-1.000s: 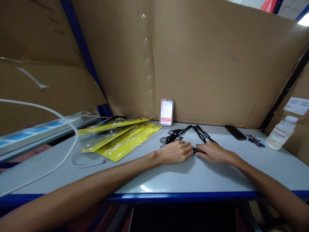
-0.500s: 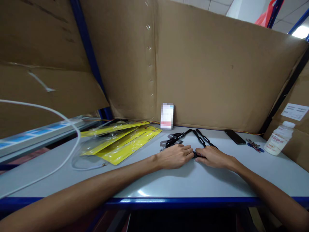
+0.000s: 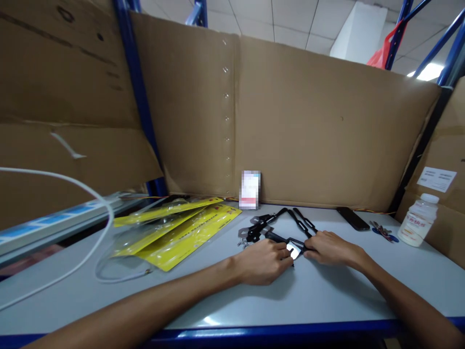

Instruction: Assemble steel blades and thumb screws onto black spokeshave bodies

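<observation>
My right hand is closed on the end of a black-handled tool with a shiny metal plate. Beside that bright plate, my left hand has its fingers curled down. A small dark tip shows under the left fingertips; what they grip is mostly hidden. Just behind the hands lie black slotted handles, spread in a V. To their left is a cluster of black pieces with grey metal plates, overlapping on the table.
Yellow cards in clear blister packs lie at left, near a white cable and a power strip. A phone, keys and a bottle are at right. Cardboard walls the back; a lit screen leans there.
The view has tilted up, so the scene sits lower. My hands have drawn slightly apart, and my left hand has come nearer me. The shiny plate between them now shows.
</observation>
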{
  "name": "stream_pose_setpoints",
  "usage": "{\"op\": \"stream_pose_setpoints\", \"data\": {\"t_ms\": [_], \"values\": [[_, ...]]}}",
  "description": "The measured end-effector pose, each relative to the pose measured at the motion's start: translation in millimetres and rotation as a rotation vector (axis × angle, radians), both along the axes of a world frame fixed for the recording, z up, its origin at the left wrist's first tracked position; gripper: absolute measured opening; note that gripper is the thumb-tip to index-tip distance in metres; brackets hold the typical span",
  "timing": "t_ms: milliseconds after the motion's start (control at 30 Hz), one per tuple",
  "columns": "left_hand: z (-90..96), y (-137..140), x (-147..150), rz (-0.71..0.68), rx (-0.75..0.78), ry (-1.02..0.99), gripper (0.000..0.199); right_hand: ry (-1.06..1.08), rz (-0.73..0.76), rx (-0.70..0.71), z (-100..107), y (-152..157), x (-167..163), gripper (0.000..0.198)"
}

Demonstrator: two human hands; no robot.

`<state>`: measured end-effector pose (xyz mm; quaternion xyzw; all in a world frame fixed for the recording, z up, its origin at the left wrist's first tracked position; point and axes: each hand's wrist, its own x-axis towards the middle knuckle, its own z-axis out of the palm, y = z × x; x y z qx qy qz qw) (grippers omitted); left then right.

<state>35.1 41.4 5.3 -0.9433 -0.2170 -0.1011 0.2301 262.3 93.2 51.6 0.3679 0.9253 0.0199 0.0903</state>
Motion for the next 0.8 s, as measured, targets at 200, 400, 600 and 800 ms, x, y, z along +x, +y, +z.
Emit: {"op": "stream_pose_setpoints", "data": {"t_ms": [200,400,600,800], "values": [[1.8,1,1,0.039,-0.007,-0.054,0.018,-0.013,-0.061,0.085,-2,-6,-3,0.037],[4.1,0,-4,0.082,-0.065,-0.060,0.015,0.051,-0.192,0.189,-9,0,-8,0.044],[6.5,7,-14,0.219,-0.085,-0.022,0.013,0.135,-0.379,0.292,10,29,16,0.042],[10.6,12,-23,0.297,-0.189,-0.064,0.027,0.138,-0.370,0.207,4,44,28,0.033]]}}
